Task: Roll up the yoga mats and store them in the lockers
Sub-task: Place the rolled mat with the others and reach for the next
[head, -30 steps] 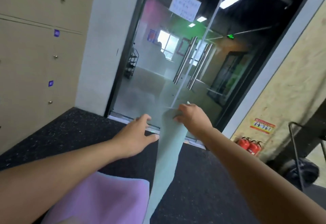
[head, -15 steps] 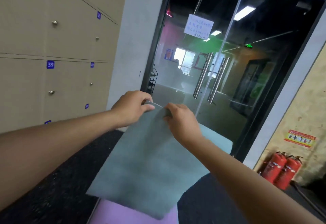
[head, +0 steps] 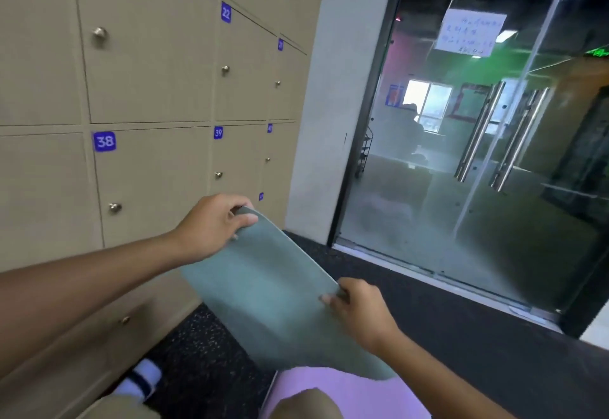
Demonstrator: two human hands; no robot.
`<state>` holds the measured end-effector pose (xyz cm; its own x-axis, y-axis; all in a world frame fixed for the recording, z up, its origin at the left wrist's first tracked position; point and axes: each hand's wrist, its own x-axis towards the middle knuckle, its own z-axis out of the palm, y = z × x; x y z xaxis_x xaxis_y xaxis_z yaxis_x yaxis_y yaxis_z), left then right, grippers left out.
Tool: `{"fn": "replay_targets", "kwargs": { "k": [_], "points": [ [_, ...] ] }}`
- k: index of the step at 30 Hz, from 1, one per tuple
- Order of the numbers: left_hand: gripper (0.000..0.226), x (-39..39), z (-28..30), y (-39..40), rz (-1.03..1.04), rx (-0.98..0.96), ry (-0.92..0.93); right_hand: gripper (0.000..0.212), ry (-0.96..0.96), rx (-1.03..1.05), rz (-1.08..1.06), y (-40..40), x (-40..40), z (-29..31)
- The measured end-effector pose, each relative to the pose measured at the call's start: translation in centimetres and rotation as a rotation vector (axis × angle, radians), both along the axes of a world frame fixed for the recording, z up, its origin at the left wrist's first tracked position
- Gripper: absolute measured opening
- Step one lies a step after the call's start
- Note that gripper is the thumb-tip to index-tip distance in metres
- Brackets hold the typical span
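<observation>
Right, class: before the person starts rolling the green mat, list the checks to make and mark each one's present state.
1. Left hand grips the green mat corner: ok.
2. Right hand grips the other corner: ok.
3. Mat edge held level: not ok, it slants.
4. Green mat clear of the purple mat: not ok, overlaps it.
5. Locker 38 open to receive: not ok, shut.
6. Mat's far end free: cannot tell.
</observation>
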<state>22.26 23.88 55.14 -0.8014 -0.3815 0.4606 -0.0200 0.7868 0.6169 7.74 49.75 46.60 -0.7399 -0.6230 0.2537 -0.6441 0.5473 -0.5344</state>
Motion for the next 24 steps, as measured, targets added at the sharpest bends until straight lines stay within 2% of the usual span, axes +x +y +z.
{"fn": "replay_targets", "kwargs": {
  "k": [4,10,14,19,24],
  "points": [
    [0.02,5.3,-1.8,-2.9,0.032,-0.118,-0.089,0.041,-0.015,-0.026,0.09,-2.8,2.9,-1.2],
    [0.028,12.3,-2.4,-4.4,0.035,-0.369,-0.39,0.042,0.111,-0.03,0.223,-5.5,8.0,-0.2],
    [0.018,14.7,-4.2,-2.5,-0.062,-0.374,-0.388,0.017,0.116,-0.024,0.285,-5.7,11.6,-0.3],
    [0.027,16.4,-6.5,-0.4,-0.081,-0.337,-0.321,0.012,0.113,-0.064,0.331,-3.9,13.6,-1.0],
    [0.02,19.6,-9.5,2.5,-0.111,-0.245,-0.294,0.012,0.144,-0.043,0.346,-0.5,13.5,-2.7]
  ]
}}
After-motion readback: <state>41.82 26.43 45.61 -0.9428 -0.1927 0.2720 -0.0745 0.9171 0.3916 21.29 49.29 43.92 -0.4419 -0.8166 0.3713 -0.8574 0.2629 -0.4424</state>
